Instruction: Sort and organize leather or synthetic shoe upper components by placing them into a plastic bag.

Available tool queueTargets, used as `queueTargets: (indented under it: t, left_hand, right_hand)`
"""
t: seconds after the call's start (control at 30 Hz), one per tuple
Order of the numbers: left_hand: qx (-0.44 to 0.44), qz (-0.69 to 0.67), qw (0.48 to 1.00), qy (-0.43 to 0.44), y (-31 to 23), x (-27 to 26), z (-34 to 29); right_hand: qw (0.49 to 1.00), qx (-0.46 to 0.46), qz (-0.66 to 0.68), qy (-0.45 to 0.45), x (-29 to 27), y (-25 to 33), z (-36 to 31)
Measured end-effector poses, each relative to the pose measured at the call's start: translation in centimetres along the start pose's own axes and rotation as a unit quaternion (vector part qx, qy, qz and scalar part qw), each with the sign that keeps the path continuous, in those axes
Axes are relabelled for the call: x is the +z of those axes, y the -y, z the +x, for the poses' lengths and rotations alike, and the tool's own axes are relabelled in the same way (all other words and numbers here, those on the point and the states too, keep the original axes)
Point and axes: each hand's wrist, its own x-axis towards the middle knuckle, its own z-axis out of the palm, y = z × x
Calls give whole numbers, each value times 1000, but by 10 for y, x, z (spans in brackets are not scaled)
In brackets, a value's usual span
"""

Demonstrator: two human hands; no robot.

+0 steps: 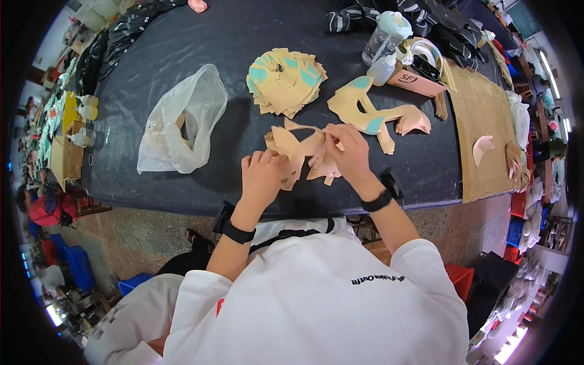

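My left hand (pixel 261 176) curls its fingers over the near left edge of a loose pile of tan cut-out pieces (pixel 283 143), thin like leather or card. In a pinch, my right hand (pixel 348 152) has the edge of one curved tan piece (pixel 312 145), lifted at the pile's right side. My fingers hide part of both. Just beyond lies a ring-shaped stack of similar pieces (pixel 283 94) with turquoise patches. Another fanned group of tan and turquoise pieces (pixel 353 104) spreads to the right of it.
A translucent plastic bag (pixel 204 106) lies on the dark table (pixel 243 30) at left. Toward the back right stand a clear jug (pixel 389 33), a small white bottle (pixel 382 70) and an open carton (pixel 417 84). Flat cardboard (pixel 480 121) covers the right end.
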Motion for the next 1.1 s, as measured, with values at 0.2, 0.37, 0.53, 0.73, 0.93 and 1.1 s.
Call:
queueTargets:
  t: [0.2,0.37,0.53,0.73,0.93,1.1]
  left_hand:
    - [-82,-410,909,-5,-9,-31,12]
    - [-147,-577,793,128,-33,-59,22]
    - [-177,-665,704,178,-41,-74,19]
    - [-198,-681,685,165,-48,-74,15]
    - [-168,-629,744,151,-47,-75,15]
    - [-162,-604,766,151,-46,-75,15]
  right_hand:
    - [981,-167,-66,71,-26,25,5]
    - [972,-201,-42,114,-39,48,9]
    - [934,174,183,252,-55,59,7]
    - [946,94,167,264,-60,58,12]
    - [958,-40,100,266,-65,62,18]
    - [960,-141,44,237,-63,60,19]
